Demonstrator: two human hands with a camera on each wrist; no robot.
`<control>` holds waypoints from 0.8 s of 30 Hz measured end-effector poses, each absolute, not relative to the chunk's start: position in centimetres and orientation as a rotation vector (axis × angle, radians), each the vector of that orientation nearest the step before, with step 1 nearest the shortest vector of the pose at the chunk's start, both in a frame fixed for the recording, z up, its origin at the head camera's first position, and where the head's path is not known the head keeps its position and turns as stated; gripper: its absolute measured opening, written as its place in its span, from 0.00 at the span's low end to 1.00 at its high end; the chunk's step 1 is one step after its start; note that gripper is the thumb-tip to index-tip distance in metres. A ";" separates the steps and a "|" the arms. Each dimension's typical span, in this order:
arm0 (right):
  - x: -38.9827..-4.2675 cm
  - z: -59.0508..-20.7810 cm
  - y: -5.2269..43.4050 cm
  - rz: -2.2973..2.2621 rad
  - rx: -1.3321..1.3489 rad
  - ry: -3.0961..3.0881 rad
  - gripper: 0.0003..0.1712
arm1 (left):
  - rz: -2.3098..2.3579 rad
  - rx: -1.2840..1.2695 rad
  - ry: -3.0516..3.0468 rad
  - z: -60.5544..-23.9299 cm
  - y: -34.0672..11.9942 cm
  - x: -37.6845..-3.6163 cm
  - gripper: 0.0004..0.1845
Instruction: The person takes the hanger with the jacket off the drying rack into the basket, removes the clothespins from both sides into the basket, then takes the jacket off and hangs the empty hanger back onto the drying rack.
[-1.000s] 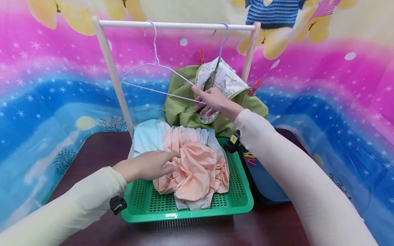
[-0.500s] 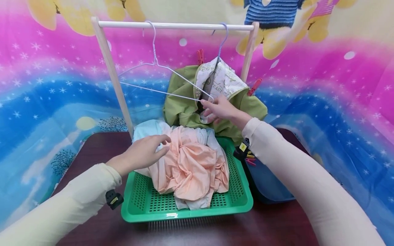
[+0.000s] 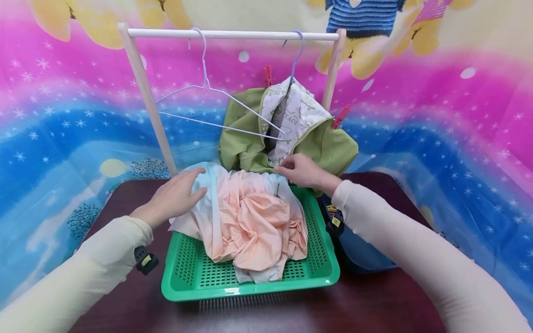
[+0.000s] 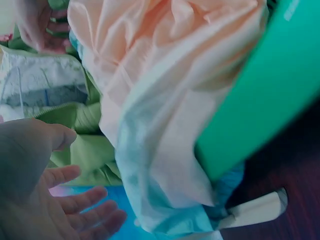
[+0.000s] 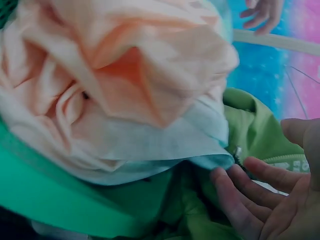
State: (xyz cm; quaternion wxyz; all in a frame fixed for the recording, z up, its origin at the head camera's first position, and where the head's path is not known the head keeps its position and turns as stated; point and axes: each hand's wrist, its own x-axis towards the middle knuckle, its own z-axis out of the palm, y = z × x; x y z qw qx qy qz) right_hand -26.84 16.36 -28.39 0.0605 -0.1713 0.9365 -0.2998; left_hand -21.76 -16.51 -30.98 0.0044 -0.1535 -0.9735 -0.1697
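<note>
Both hands lowered to the laundry in the green basket (image 3: 320,273).
Right hand (image 3: 300,169), off the empty wire hanger (image 3: 216,111), fingers loosely apart at the basket's far rim; left hand (image 3: 176,196), fingers spread, rests on the peach-and-blue garment (image 3: 250,217) heaped inside.

The jacket lining (image 3: 291,115) reads "EAGE" (partly hidden).

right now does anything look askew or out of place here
Yes. The empty wire hanger hangs tilted on the rail, its right end poking into the green jacket. The peach and blue clothes spill over the green basket's back-left rim.
</note>
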 end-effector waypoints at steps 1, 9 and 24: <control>-26.7 -28.6 16.4 -0.878 -0.545 2.857 0.21 | -0.529 -0.464 -3.062 -31.1 -16.7 -21.9 0.32; -25.5 -29.8 16.7 -0.676 -0.576 2.953 0.29 | -0.594 -0.293 -3.221 -32.4 -18.4 -22.8 0.46; -25.3 -31.6 16.8 -0.536 -0.546 2.834 0.45 | -1.108 -0.352 -3.367 -35.6 -19.5 -24.5 0.60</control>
